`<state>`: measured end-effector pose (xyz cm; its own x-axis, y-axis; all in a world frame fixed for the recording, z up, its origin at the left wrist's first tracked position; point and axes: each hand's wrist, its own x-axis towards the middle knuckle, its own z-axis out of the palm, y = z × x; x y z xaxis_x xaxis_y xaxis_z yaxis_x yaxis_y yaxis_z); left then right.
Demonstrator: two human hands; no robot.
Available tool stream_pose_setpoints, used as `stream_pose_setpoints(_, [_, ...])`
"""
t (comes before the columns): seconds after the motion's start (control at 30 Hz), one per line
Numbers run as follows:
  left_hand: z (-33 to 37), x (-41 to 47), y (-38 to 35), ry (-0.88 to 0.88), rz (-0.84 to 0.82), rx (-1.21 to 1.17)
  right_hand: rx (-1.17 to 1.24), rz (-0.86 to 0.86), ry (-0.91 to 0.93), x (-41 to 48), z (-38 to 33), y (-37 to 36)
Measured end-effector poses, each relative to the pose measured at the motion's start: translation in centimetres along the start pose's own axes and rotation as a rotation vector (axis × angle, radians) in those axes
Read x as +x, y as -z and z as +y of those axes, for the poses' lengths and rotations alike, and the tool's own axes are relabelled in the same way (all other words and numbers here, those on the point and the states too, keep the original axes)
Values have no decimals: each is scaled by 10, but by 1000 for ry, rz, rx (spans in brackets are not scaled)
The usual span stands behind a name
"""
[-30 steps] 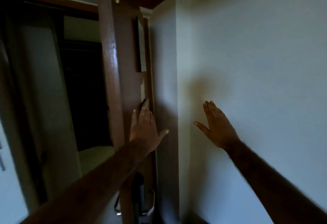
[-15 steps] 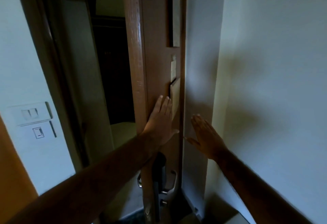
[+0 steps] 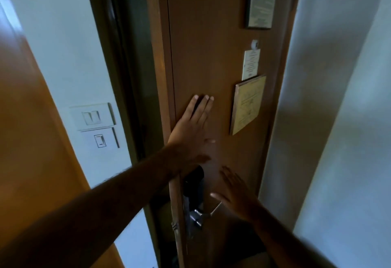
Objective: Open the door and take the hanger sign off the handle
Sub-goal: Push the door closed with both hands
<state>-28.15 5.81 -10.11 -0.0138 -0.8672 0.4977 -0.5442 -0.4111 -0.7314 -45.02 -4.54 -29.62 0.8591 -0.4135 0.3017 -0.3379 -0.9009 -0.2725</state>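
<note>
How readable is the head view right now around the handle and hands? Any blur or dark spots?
Head view: dim overall; right hand motion-blurred and in shadow near the handle, which only glints; left hand flat on the door, fairly sharp; wide-angle bending at edges; no hanger sign discernible.

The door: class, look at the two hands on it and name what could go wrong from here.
1. The left hand lies flat by the door edge; fingers might get pinched at the frame.
2. The right hand is open near the handle, which is dim and partly hidden; a grab may miss. No hanger sign shows.
</note>
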Motion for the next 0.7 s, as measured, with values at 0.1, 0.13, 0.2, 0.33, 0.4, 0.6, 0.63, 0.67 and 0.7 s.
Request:
stream_pose_setpoints(0.1, [-21,-3,-44,49,20,-54,-37,-24,37,27,-17,-36])
stream_pose_setpoints(0.13, [-27,-3,-55,67,26,-67,-32,-45,32,35,-22,-47])
stream_pose_setpoints(0.2, [-41,-2,-85,124,45,-106,-22,-54,31,57,-33,-71])
stream_pose_setpoints(0.33, [-63,0,-146,213,105,-154,-41,-100,23,93,-46,-108])
stream_pose_setpoints(0.4, [-71,4,-181,250,142,-199,-53,-88,46,114,-47,-123])
stream_pose_setpoints(0.6, [-75,32,-268,440,232,-325,14,-184,-6,192,-32,-173])
stream_pose_setpoints(0.63, [-74,39,-279,485,240,-339,35,-185,-25,203,-31,-183])
stream_pose_setpoints(0.67, [-72,46,-288,527,250,-355,53,-178,-40,214,-31,-190])
stream_pose_setpoints(0.7, [-70,53,-298,577,252,-377,75,-180,-58,227,-31,-196])
